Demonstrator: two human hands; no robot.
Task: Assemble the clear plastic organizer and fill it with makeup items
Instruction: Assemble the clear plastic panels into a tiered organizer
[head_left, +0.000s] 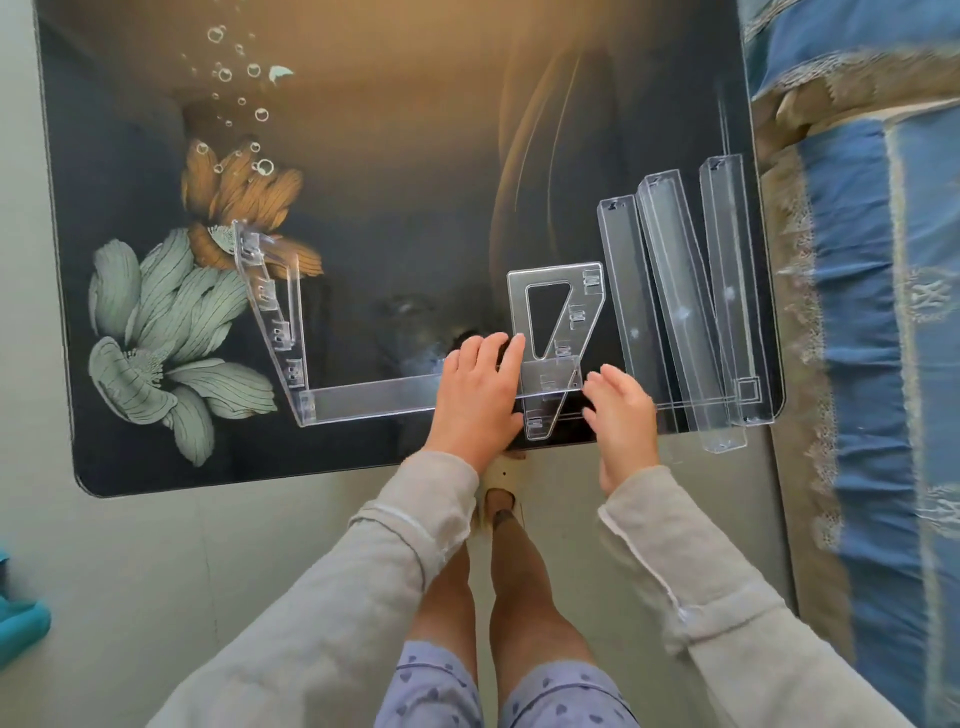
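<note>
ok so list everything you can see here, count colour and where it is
table: one, dark top with flower print, upper middle
upright side panel: one, clear, standing on the table's left half
joined tray: one, clear, running right from that panel's base
flat side panel: one, clear, lying at the tray's right end
loose trays: three, clear, side by side at the table's right edge
bedspread: one, blue with pale trim, far right
teal object: one, teal, lower left edge, cut off
floor: grey, below the table
left hand: one, resting on the joined tray
right hand: one, open, right of the flat panel
sleeves: two, beige
legs: two, bare, bottom centre
</note>
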